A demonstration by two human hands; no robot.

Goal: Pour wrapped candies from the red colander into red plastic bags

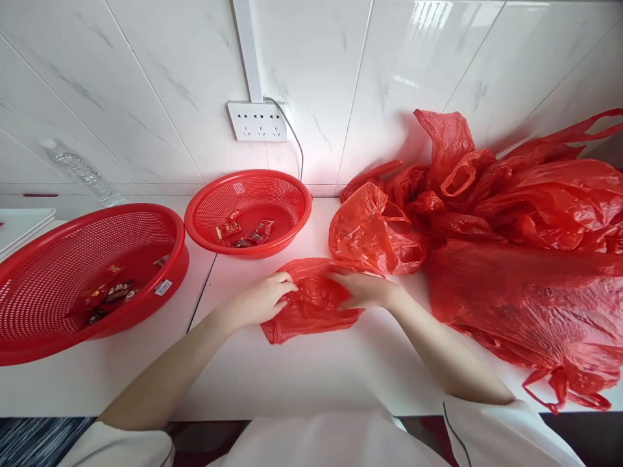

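Note:
A thin red plastic bag [311, 311] lies crumpled on the white table in front of me. My left hand [260, 299] grips its left side, fingers curled at the edge and thumb lower down. On the other side, my right hand [366, 290] holds the bag, its fingertips partly hidden by the red film. Whether anything lies inside the bag cannot be made out. Just behind my left hand stands a small red plastic basket [248, 250] with several wrapped snacks [257, 233] in it. Close behind my right hand sits a puffed-up red bag [360, 230].
A larger red basket [178, 275] at the left holds several wrapped snacks [117, 292]. A clear plastic bottle [85, 174] and a white tray [24, 227] are behind it. Red plastic bags [525, 285] heap up on the right. A socket panel [257, 122] with a cable is on the tiled wall.

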